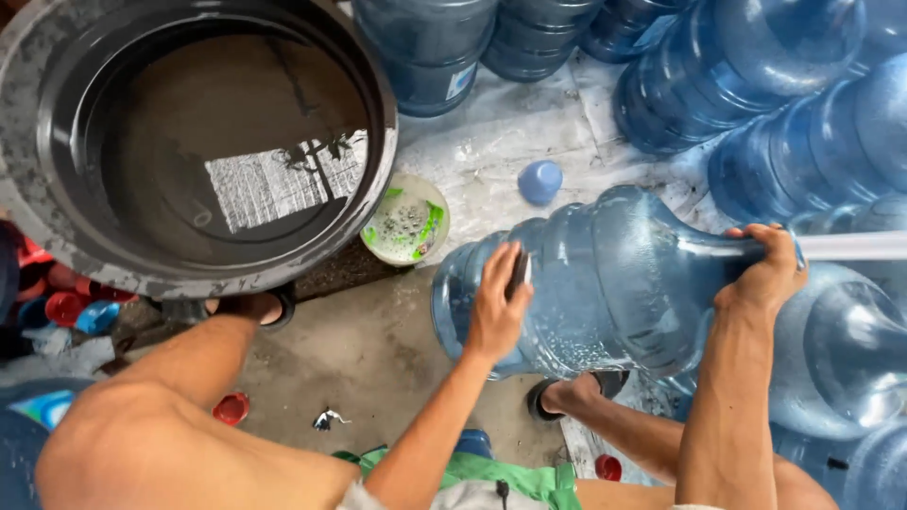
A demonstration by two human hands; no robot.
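Lying on its side across the lap, jug, long axis running left to right, base toward the left hand, neck toward the right hand. Right hand closed round the neck, where a pale hose meets the mouth. Left hand pressed flat against the wall near the base, clasping something small and dark, too hidden to name. Neck nearer the right hand, belly nearer the left. Translucent blue, ribbed, wet inside, a little water with bubbles pooled at the low side. Beyond: basin of dark water, small tub, loose blue cap, more jugs.
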